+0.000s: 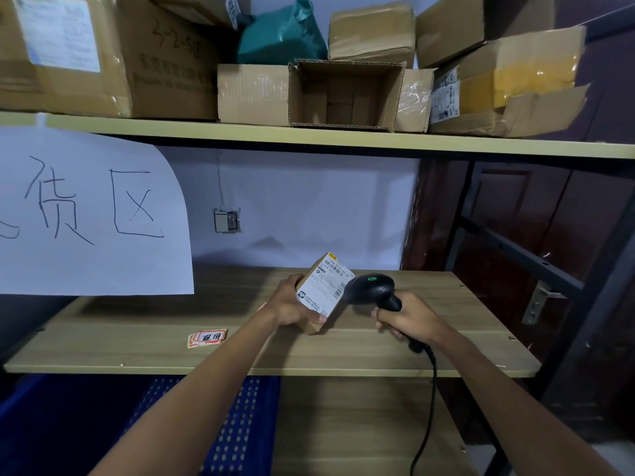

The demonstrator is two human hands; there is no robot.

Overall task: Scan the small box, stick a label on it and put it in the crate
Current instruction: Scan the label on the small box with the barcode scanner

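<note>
Clamped in the left hand (292,302), the small box (324,290) hung at lower centre; the right hand (409,319) gripped the scanner (372,290). Scanning was underway; next, probably, peel a label (208,337).

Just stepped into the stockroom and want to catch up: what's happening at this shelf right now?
A person is scanning a parcel. The left hand holds a small brown cardboard box with a white printed shipping label above the light wooden shelf, tilted toward the black corded handheld barcode scanner gripped in the right hand. A small stack of red-and-white stickers lies on the shelf, untouched. The blue perforated plastic crate sits below the shelf; the box is not in it yet.
</note>
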